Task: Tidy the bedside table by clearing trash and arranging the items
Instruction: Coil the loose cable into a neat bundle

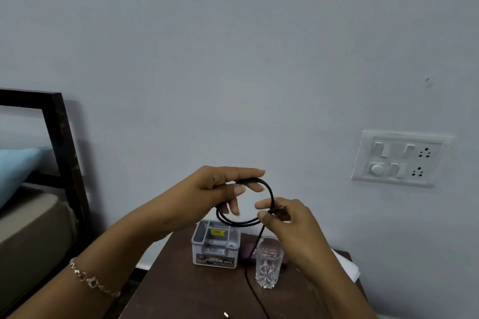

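Note:
A black cable (269, 189) is wound into a loop in the air above the dark wooden bedside table (181, 280). My left hand (215, 191) holds the top of the loop between thumb and fingers. My right hand (287, 223) pinches the cable at the loop's right side. The cable's free end hangs down past a clear glass tumbler (268, 263) to the tabletop. A grey plastic organiser box (215, 247) stands at the back of the table. A dark purple case (247, 252) lies behind the glass.
A white paper (346, 264) lies at the table's right edge, partly under my right arm. A small pale scrap (226, 314) sits near the front edge. A switch and socket panel (399, 158) is on the wall at right. A bed with dark headboard (62, 142) stands at left.

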The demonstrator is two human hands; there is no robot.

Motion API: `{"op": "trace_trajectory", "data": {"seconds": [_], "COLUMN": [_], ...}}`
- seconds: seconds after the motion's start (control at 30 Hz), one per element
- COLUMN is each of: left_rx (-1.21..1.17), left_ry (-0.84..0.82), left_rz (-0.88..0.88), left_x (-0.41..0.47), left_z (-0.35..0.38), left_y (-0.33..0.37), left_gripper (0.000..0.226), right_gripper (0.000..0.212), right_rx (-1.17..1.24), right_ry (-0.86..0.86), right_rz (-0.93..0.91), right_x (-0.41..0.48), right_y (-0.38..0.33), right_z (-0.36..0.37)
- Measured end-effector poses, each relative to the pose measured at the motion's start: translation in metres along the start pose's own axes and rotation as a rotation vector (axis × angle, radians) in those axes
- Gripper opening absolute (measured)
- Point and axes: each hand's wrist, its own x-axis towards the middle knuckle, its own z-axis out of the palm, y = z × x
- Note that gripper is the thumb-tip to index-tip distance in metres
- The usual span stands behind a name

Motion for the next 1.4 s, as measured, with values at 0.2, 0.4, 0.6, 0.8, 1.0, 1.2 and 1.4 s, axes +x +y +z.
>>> {"op": "trace_trajectory", "data": {"seconds": [0.2,0.4,0.6,0.8,1.0,1.2,1.4], "left_rx": [-0.113,-0.290,-1.059,-1.218,-1.068,-0.758,-0.484], "left_ry": [0.119,0.360,0.307,0.401,0.233,0.003,-0.061], "left_rz": [-0.035,-0.366,-0.597,-0.481,-0.529,-0.533,-0.438], "left_x": [0.006,-0.014,-0.012,0.015,0.022,0.021,0.015], "left_z": [0.006,0.049,0.092,0.060,0.032,0.011,0.011], "left_y": [-0.005,-0.018,-0.036,-0.038,-0.031,-0.019,-0.013], "left_gripper": [0.038,0.038,0.033,0.027,0.030,0.067,0.025], "right_gripper": [0.012,0.005,0.009,0.015,0.017,0.016,0.018], "right_rx": [0.496,0.759,0.897,0.830,0.600,0.285,0.239], "right_ry": [-0.085,0.234,0.239,0.143,-0.041,-0.088,-0.130], "right_rz": [0.111,0.134,0.155,0.199,0.252,0.227,0.168], "right_x": [-0.001,0.001,-0.008,-0.013,-0.006,0.001,0.001], "right_y": [0.000,0.001,-0.003,0.001,0.008,0.009,0.005], "right_z": [-0.002,0.008,0.016,0.006,-0.009,-0.015,-0.018]}}
